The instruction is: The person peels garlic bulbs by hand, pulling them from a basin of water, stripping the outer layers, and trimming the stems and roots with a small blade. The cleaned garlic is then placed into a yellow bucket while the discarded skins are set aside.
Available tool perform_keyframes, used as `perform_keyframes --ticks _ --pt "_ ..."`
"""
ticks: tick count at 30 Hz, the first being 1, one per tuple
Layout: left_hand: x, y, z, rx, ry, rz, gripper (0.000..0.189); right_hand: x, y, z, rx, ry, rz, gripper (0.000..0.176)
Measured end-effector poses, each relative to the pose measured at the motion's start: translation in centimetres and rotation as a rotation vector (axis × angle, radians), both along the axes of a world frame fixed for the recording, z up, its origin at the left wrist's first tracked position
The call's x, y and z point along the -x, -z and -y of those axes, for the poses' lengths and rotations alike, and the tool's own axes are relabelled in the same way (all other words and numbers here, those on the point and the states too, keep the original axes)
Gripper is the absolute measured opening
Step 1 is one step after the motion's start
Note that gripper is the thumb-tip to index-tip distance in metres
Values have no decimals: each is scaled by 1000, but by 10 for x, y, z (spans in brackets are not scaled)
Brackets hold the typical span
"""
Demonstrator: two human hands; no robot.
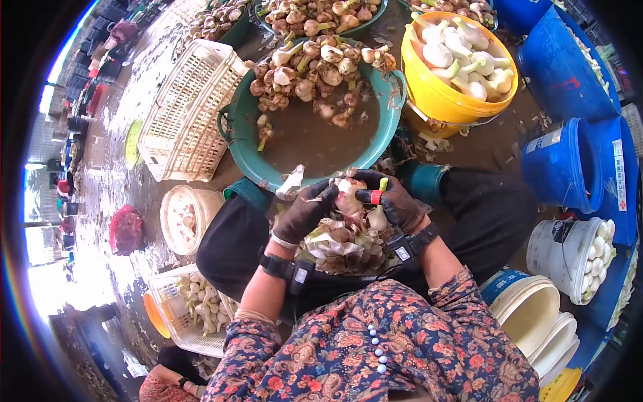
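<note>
Above my lap, my left hand (307, 213) in a dark glove has its fingers closed round the side of a garlic bulb (349, 198) with brownish outer skin. On the same bulb, my gloved right hand (400, 203) presses from the other side, a red band (376, 197) showing at its finger or thumb. A whiter garlic bulb (378, 218) with a green stem sits against the right palm; how it is gripped is partly hidden. Beneath both hands lies a heap of papery garlic skins (345, 249).
Ahead stands a green tub (387, 130) with unpeeled garlic. A yellow bucket (439, 110) of white bulbs is right of it; a cream crate (191, 110) is left. Blue buckets (559, 167) and a white bucket (556, 253) line the right. Another person's hand (194, 388) shows lower left.
</note>
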State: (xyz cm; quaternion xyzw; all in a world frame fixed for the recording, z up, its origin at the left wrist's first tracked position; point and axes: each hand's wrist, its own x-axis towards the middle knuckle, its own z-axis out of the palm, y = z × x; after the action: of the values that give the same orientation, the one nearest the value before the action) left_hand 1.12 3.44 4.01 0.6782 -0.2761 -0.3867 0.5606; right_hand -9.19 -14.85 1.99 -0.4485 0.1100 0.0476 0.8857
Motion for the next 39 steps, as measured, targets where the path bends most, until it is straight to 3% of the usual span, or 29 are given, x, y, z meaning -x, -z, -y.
perform_keyframes --ticks 1,2,3,4,7,9,10,11,13,18,20,21,24,25,26,27,30,31,32,35,39 --pt "4 3 3 -58 -86 87 26 0 2 -1 -11 35 -6 39" --pt "6 6 6 8 -194 -120 26 3 10 -2 219 114 140 38" --pt "9 4 9 74 -301 -328 26 5 15 -4 222 115 138 38" --pt "11 3 12 76 -299 -329 26 5 21 -6 244 143 128 37" --pt "15 5 13 60 -367 -118 26 1 28 -17 110 197 122 39" --pt "16 9 10 -2 -356 63 25 0 20 -16 54 60 -128 43" --pt "18 3 11 17 -340 43 24 1 3 -17 266 71 -146 48" --pt "17 4 10 16 -340 45 24 1 1 -17 265 72 -144 48" --pt "15 6 8 -122 -304 319 18 3 -4 -16 284 18 -201 47" --pt "14 -1 11 -139 -397 -169 15 5 -3 -10 282 4 -172 36" --pt "9 8 8 -60 -472 -283 16 7 -3 -9 -21 -51 -130 30" --pt "8 15 6 17 -546 -400 17 9 -1 -10 -23 -50 -133 30" --pt "-5 50 -4 4 -713 -397 16 10 2 -12 124 -59 75 31" --pt "-10 60 -10 -18 -815 -416 17 10 -2 -11 -42 -97 -5 35" --pt "-14 69 -16 -187 -787 -228 18 10 -5 -10 -208 -131 -87 41" --pt "-17 79 -25 -368 -617 -47 21 9 -4 -7 -205 -123 -85 41" --pt "-1 12 -10 -374 -451 -48 25 7 0 -3 -216 -31 -83 58" --pt "1 0 -8 -286 -453 -207 27 5 1 -4 -217 -34 -81 58" --pt "4 -6 -5 -196 -453 -367 30 4 2 -5 -159 -7 -72 59" --pt "16 -12 5 -143 -301 -287 32 2 4 -10 -75 34 -20 59" --pt "18 -12 6 -78 -385 -264 25 2 -2 -16 -29 79 15 56"
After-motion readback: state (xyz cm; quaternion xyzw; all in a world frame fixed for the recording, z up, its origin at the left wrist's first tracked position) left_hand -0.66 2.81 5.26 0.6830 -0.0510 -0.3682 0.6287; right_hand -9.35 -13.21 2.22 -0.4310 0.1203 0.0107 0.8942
